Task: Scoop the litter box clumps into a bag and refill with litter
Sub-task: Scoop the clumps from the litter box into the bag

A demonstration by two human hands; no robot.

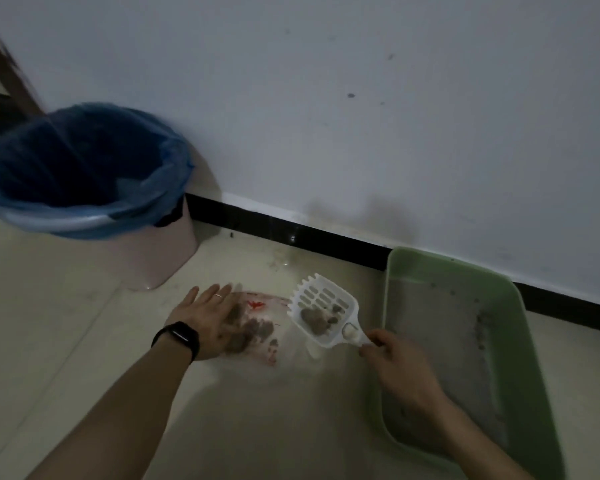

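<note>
Scoop (323,306) left of the green litter box (392,271)
Your right hand (395,362) grips the white slotted scoop, which holds lumpy grey clumps (314,323); your left hand (205,323) lies flat, fingers straight, at the clear bag (271,341).

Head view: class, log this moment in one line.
left hand open at bag | right hand grips scoop | clumps in scoop

Black smart band (177,337) on left wrist — thin ring (218,295) on finger
</note>
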